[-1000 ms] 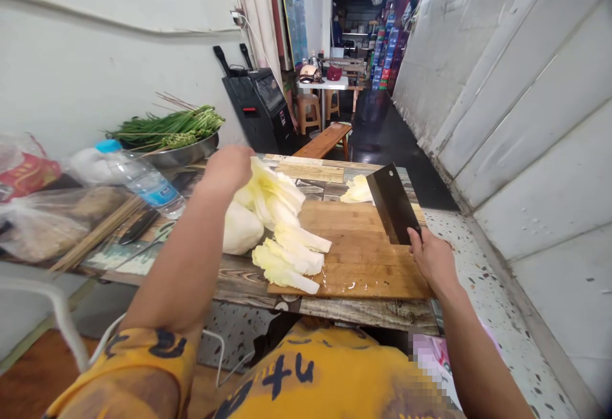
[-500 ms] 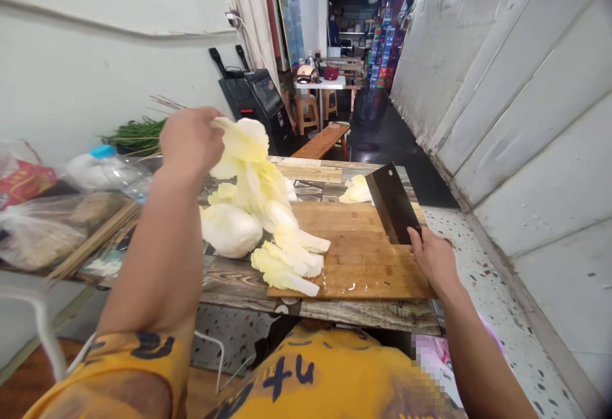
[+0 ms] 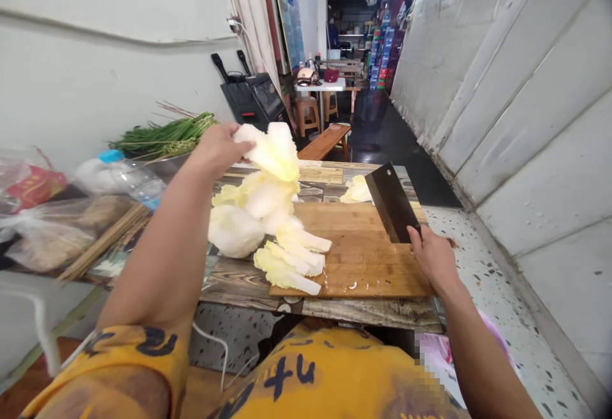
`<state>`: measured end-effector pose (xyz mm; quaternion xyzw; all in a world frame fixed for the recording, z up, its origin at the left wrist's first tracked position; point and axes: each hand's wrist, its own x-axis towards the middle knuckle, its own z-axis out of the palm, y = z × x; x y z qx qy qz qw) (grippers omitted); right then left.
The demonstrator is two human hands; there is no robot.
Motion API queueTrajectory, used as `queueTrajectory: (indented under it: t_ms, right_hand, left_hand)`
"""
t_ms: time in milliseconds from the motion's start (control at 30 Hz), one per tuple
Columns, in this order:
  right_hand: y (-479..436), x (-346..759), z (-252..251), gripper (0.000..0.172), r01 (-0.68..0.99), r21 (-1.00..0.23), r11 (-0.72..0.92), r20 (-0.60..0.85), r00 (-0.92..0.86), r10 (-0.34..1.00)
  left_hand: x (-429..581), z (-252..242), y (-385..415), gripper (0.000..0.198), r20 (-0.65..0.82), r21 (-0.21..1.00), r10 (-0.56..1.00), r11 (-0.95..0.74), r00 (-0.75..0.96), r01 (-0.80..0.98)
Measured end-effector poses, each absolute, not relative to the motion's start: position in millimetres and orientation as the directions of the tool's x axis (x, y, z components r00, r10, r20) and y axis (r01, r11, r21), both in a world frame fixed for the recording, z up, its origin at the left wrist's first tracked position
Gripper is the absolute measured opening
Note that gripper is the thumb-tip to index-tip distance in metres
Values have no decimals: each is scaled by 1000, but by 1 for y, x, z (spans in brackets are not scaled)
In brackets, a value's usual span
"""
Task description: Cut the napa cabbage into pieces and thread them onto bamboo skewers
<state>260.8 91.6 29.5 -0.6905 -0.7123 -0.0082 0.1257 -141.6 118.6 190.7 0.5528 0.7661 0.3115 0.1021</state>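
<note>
My left hand is raised above the table, closed on a pale yellow cabbage leaf. Below it lies a pile of cabbage pieces at the left edge of a wooden cutting board. Cut white stalks rest on the board's near left corner. My right hand grips the handle of a dark cleaver whose blade stands on the board's right side. A small cabbage piece lies behind the blade.
A metal bowl of green chives sits at the back left, beside a water bottle, plastic bags and wooden skewers. A grey wall runs along the right. A black machine, a bench and stools stand beyond the table.
My left hand lifted a cabbage leaf off the pile, swung it up to the left, then brought it back right over the pile. My right hand and the cleaver stayed still.
</note>
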Motion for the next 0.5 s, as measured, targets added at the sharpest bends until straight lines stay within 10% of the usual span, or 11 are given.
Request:
queueTrajectory:
  t_ms: [167,367,500]
  right_hand:
    - [90,259,32,33,986,-158,50,182,-21,983]
    - [88,257,33,34,988,-149,34,172,-8,985]
    - [87,256,34,35,988,-148,36,160,-12,987]
  left_hand:
    - [-118,162,147,40,4,705,1000,-18,22,709]
    - [-49,128,190,37,-204,517,841,-342,501,784]
    - [-15,98,200,58,-215,450,829,-385,517,806]
